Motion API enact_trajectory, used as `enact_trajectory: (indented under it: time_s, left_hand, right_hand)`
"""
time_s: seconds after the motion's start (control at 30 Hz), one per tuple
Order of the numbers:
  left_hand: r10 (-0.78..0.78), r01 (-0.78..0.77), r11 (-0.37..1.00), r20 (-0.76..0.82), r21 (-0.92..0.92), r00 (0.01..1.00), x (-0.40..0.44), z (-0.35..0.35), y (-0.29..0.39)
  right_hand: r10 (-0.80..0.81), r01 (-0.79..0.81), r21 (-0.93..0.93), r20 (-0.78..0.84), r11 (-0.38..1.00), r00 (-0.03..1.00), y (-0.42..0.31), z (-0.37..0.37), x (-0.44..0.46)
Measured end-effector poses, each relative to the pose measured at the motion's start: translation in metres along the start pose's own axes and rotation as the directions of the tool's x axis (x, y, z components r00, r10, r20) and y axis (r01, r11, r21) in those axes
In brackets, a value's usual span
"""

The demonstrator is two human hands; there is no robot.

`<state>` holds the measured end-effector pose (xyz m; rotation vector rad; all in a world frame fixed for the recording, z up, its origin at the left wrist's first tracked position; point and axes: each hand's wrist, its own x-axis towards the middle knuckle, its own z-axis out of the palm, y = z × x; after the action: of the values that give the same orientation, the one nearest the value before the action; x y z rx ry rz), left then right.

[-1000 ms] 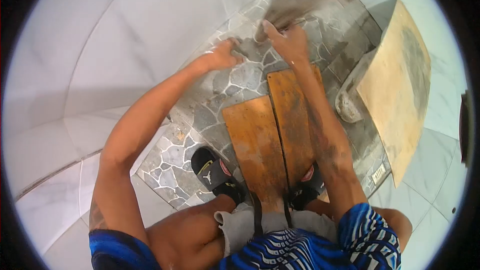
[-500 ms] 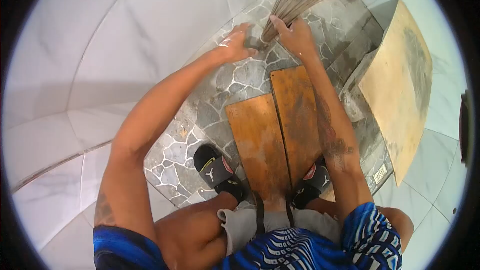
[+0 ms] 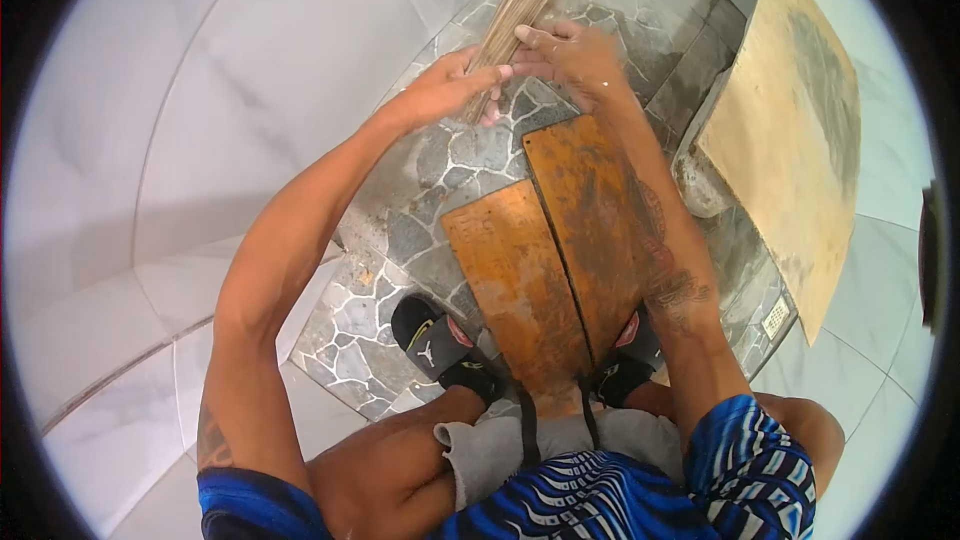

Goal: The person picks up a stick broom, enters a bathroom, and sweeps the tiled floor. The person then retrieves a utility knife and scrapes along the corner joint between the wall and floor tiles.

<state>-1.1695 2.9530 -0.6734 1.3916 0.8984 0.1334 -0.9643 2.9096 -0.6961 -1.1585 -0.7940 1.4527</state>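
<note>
A stick broom (image 3: 525,0), a bundle of thin pale sticks, slants up and out of the top of the head view. My left hand (image 3: 455,88) is wrapped round its lower end, thumb across the front and fingertips showing behind. My right hand (image 3: 578,58) is at the bundle's right side, slightly blurred. Its thumb and fingers are spread apart and reach the sticks, with the fingertips close to my left thumb. Below the hands, two worn orange-brown boards (image 3: 515,275) lie side by side between my feet.
Grey stone-pattern floor (image 3: 480,148) with white joints surrounds the boards. A large stained plywood sheet (image 3: 790,140) leans at right over a grey block-like object (image 3: 705,185). White marbled tile walls (image 3: 270,90) rise at left. A small floor drain (image 3: 775,315) sits at lower right.
My left hand was open beside the broom and is now closed round its lower end. My right hand has loosened its grip. The bundle has shifted left in view.
</note>
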Motion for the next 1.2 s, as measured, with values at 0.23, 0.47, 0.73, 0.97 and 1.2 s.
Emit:
enact_trajectory:
  time_s: [0.23, 0.47, 0.73, 0.97, 1.2]
  left_hand:
    - [-0.088, 0.078, 0.984, -0.056, -0.161, 0.995, -0.006, 0.002, 0.006]
    - [-0.109, 0.095, 0.938, -0.026, -0.333, 0.994, -0.005, 0.009, 0.017]
    - [-0.094, 0.053, 0.929, -0.096, -0.367, 0.991, -0.006, 0.000, 0.006]
    - [-0.141, 0.083, 0.949, -0.173, -0.305, 0.975, -0.008, 0.000, -0.002]
    - [-0.166, 0.119, 0.972, -0.233, -0.203, 0.958, -0.010, 0.006, -0.001]
  right_hand:
    - [0.022, -0.022, 0.008, -0.044, 1.000, 0.999, -0.003, 0.007, -0.008]
    - [0.038, -0.033, 0.037, -0.137, 0.999, 0.990, -0.028, 0.002, -0.026]
    - [-0.423, 0.459, -0.024, -0.432, 0.888, 0.797, -0.040, 0.001, -0.013]
    - [-0.629, 0.539, -0.330, -0.485, 0.775, 0.608, -0.048, 0.012, -0.011]
    - [-0.712, 0.536, -0.470, -0.435, 0.702, 0.551, -0.064, 0.018, -0.013]
